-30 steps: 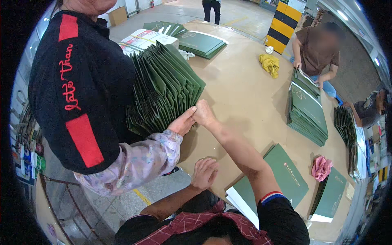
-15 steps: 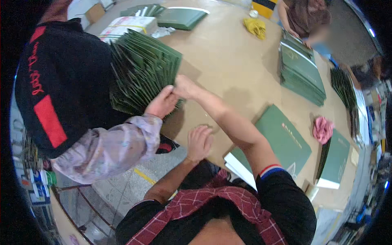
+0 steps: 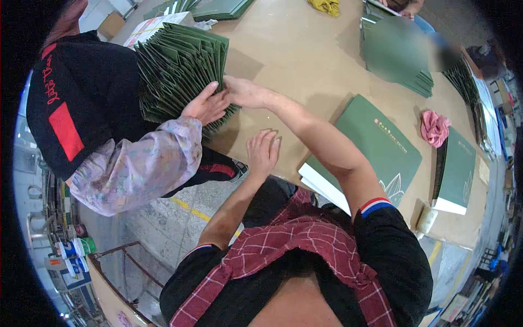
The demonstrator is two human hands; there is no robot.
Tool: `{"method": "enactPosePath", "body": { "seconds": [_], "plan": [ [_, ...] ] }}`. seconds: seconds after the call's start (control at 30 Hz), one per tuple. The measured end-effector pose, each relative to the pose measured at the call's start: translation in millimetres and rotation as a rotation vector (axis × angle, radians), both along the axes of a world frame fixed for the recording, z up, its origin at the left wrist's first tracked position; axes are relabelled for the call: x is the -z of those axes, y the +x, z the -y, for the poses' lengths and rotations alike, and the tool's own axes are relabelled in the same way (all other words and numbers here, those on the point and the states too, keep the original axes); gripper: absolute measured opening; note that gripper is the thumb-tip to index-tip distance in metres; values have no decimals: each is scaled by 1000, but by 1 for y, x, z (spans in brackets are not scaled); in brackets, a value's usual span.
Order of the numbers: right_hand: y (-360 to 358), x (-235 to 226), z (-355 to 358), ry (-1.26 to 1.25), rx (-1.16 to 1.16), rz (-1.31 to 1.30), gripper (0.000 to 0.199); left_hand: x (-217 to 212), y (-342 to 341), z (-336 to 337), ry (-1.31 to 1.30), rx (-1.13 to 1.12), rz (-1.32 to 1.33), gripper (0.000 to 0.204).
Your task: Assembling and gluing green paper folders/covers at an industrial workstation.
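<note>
My right hand (image 3: 242, 91) reaches far left across the table to a fanned stack of dark green folders (image 3: 185, 68). Its fingers curl at the stack's right edge and look closed on a folder, though the fingertips are partly hidden. A co-worker's hand (image 3: 208, 106) is right beside it, palm toward the same edge. My left hand (image 3: 262, 151) hovers at the near table edge, fingers loosely stretched, holding nothing. Under my right forearm lies a large green folder (image 3: 376, 144) with gold print and a white flap (image 3: 324, 185) at its near side.
At the right are a pink cloth (image 3: 435, 128), another green folder stack (image 3: 457, 169) and a tape roll (image 3: 427, 220). Far off lie a yellow cloth (image 3: 325, 6) and more folders (image 3: 223, 7). A co-worker in black (image 3: 87, 92) stands close on the left.
The view has tipped, so the table sits higher in the picture. The co-worker's fingers have spread from a pinch. My right hand remains at the stack's edge; my left stays near the table edge.
</note>
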State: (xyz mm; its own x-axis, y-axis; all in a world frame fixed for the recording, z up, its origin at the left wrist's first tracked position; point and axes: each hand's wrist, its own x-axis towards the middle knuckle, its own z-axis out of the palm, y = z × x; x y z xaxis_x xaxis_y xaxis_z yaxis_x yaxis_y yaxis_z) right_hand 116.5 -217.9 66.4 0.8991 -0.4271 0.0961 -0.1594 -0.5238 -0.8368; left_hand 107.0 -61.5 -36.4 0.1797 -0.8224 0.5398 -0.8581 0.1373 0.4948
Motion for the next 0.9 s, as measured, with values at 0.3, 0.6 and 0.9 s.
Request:
{"method": "enactPosePath", "body": {
  "seconds": [0.3, 0.6, 0.9],
  "plan": [
    [-209, 28, -28, -15, 167, -17, 43, 7, -8, 4, 2, -8, -31, 26],
    [-442, 30, -91, -64, 948, -138, 36, -22, 12, -10, 86, -7, -243, 34],
    [-405, 67, 10, -424, 927, -378, 41, -37, -87, -32, 443, 427, 158, 62]
  ]
}}
